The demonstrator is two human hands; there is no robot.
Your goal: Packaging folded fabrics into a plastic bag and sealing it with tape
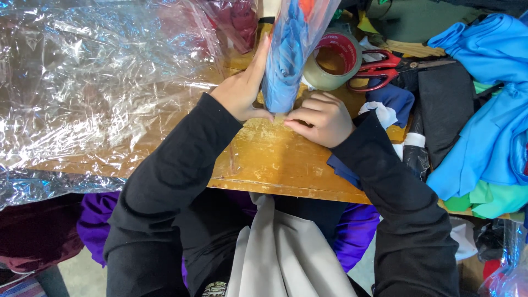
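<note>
Standing on end near the middle of the worn yellow wooden table [275, 159]: a bundle of blue cloth wrapped in a clear plastic bag [286, 55], its lower end resting on the wood and its top running out of the upper edge of the view. Pressing flat against the bundle's left side, the left hand [242, 91], fingers [263, 55] stretched up along the plastic and thumb reaching to the bag's bottom edge (grasping it more by bracing than by closing round it). Curling into a loose fist just right of the bundle's foot, the right hand [323, 118], fingertips pinching down at the bag's bottom edge where it meets the table. Both arms covered in black sleeves.

Lying just behind the bundle, touching or nearly touching it, a roll of clear packing tape with a red core [334, 60]; resting beside the roll to the right, red-handled scissors [385, 67]. Spreading over the table's left half, a large crumpled sheet of clear plastic film [99, 82]. Piling up at the right edge, bright blue and green fabric [489, 126], with a dark blue and white cloth scrap [391, 102] near the right wrist.
</note>
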